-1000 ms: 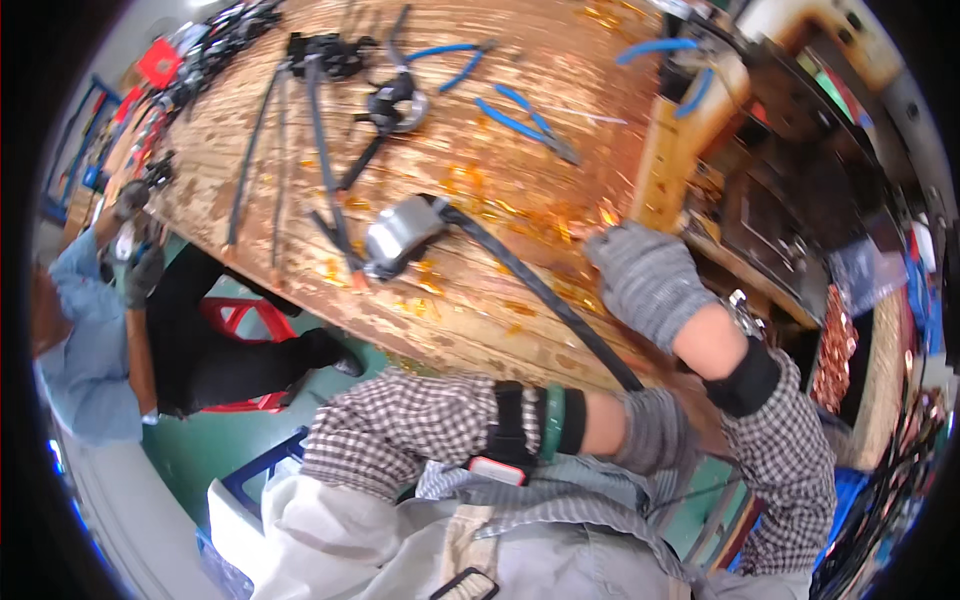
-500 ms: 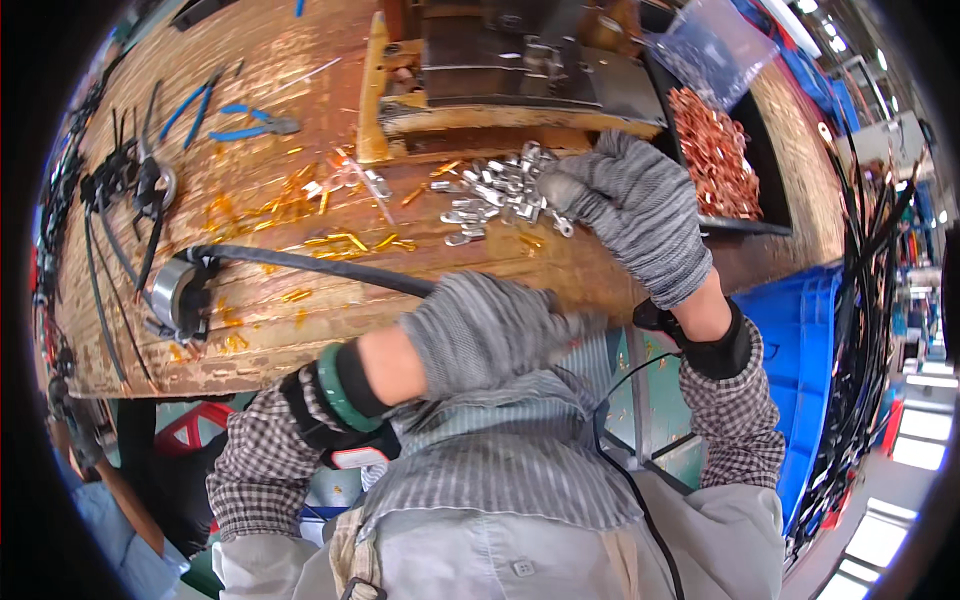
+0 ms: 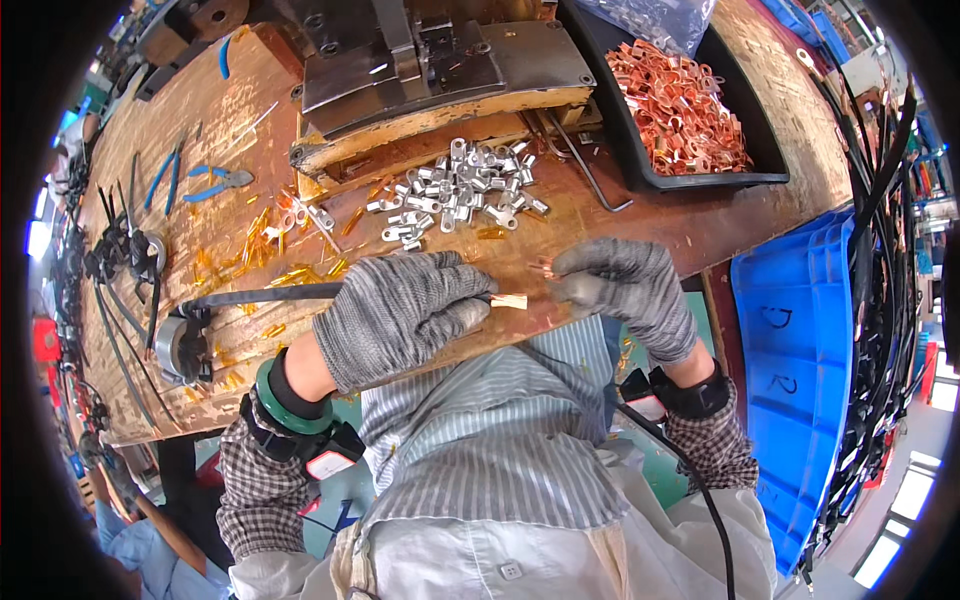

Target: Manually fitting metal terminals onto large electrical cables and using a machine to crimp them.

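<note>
My left hand (image 3: 400,315), in a grey knitted glove, is closed around a black cable (image 3: 265,296) close to its end. Bare copper strands (image 3: 510,301) stick out past the fingertips. Across a small gap, my gloved right hand (image 3: 625,290) pinches a small copper-coloured piece (image 3: 541,267); the fingers hide most of it. Beyond both hands lies a loose pile of silver cable lugs (image 3: 460,190) on the wooden bench (image 3: 690,225).
A metal press (image 3: 400,80) stands at the back. Right of it are a hex key (image 3: 595,180) and a black tray (image 3: 700,182) of copper lugs. Blue-handled cutters (image 3: 225,182), yellow sleeve scraps (image 3: 290,275) and a round metal fixture (image 3: 178,350) lie left. A blue crate (image 3: 795,370) sits lower right.
My right hand has come back from the silver lug pile toward the cable end, with a small copper-coloured piece in its fingers. The bare cable end now shows beyond my left hand.
</note>
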The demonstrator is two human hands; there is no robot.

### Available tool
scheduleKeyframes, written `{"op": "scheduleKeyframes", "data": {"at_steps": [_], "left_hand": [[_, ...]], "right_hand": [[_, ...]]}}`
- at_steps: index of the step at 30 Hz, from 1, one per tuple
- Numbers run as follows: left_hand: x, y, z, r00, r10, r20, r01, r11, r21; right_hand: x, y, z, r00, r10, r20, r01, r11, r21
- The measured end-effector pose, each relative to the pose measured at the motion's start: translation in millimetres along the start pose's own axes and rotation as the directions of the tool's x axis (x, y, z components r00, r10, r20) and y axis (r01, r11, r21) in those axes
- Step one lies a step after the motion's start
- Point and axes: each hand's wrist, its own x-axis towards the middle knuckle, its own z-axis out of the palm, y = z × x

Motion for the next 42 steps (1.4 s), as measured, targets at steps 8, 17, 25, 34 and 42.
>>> {"op": "scheduleKeyframes", "data": {"at_steps": [8,17,25,34,42], "left_hand": [[11,11,-14,0.972,-0.207,0.112,0.215,0.975,-0.057],[9,3,-21,0.973,-0.161,0.165,0.204,0.934,-0.294],[7,3,-29,0.979,-0.155,0.132,0.197,0.882,-0.427],[3,4,-32,0.957,-0.279,0.084,0.275,0.769,-0.578],[4,4,-27,0.969,-0.244,-0.046,0.176,0.806,-0.565]], "right_hand": [[14,0,8,0.89,-0.455,0.035,0.406,0.755,-0.515],[17,-12,6,0.606,-0.677,0.418,0.659,0.133,-0.74],[7,-23,17,0.588,-0.678,0.441,0.65,0.072,-0.756],[11,-25,28,0.734,-0.656,0.178,0.551,0.421,-0.721],[17,18,30,0.83,-0.547,0.106,0.447,0.539,-0.714]]}}
